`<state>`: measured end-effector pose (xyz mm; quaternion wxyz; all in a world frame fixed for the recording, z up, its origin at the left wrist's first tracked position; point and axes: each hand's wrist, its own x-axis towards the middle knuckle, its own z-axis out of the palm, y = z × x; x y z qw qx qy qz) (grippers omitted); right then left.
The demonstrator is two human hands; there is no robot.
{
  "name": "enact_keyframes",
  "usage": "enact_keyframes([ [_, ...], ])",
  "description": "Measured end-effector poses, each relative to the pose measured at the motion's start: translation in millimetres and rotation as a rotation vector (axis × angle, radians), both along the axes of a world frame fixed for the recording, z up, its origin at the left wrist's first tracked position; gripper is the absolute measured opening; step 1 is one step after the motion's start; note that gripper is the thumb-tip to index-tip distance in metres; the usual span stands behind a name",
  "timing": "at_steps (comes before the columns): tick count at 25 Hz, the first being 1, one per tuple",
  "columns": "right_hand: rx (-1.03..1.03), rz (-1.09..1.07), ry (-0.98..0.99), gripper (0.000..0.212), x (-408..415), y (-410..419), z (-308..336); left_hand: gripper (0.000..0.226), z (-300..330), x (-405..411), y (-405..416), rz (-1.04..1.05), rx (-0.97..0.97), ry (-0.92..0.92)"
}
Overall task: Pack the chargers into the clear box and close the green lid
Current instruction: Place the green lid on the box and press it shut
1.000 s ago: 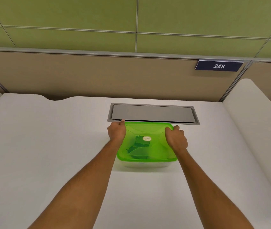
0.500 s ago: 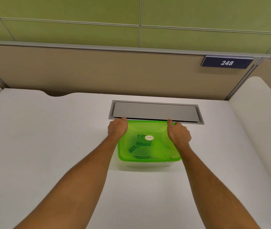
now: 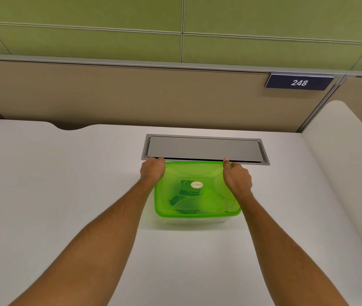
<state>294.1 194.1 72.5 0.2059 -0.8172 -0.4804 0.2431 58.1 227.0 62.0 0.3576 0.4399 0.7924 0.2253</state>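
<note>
The clear box (image 3: pixel 194 219) stands on the white desk with its translucent green lid (image 3: pixel 197 173) lying flat on top. Dark charger shapes (image 3: pixel 184 198) show through the lid, beside a round white sticker (image 3: pixel 196 184). My left hand (image 3: pixel 152 170) rests curled on the lid's far left corner. On the far right corner my right hand (image 3: pixel 237 178) presses down, thumb pointing toward the back edge. Both hands touch the lid; the fingertips are hidden behind the knuckles.
A grey metal cable hatch (image 3: pixel 204 149) is set into the desk (image 3: pixel 54 184) just behind the box. A beige partition with a "248" sign (image 3: pixel 299 82) rises at the back. White side panels (image 3: pixel 341 162) flank the desk.
Both hands slid from the lid's sides toward its far corners. The box stays in place; the view has shifted slightly.
</note>
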Motion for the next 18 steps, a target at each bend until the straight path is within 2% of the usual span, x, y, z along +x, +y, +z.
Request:
enact_keyframes([
  [4, 0.014, -0.007, 0.032, 0.058, 2.3, 3.7, -3.6, 0.018, 5.1, 0.2, -1.2, -0.019, -0.001, 0.019],
  [9, 0.025, -0.025, 0.021, 0.059, 2.2, 2.8, -3.5, 0.02, 5.3, 1.5, -4.6, -0.006, 0.03, 0.021],
  [14, 0.013, -0.081, -0.004, 0.062, -3.2, -0.8, -0.6, 0.039, 5.1, 3.4, 0.9, -0.019, 0.051, 0.13],
  [18, -0.012, -0.116, 0.0, 0.065, -5.0, -5.1, 1.3, 0.045, 6.7, 3.2, 2.4, -0.042, 0.071, 0.214],
])
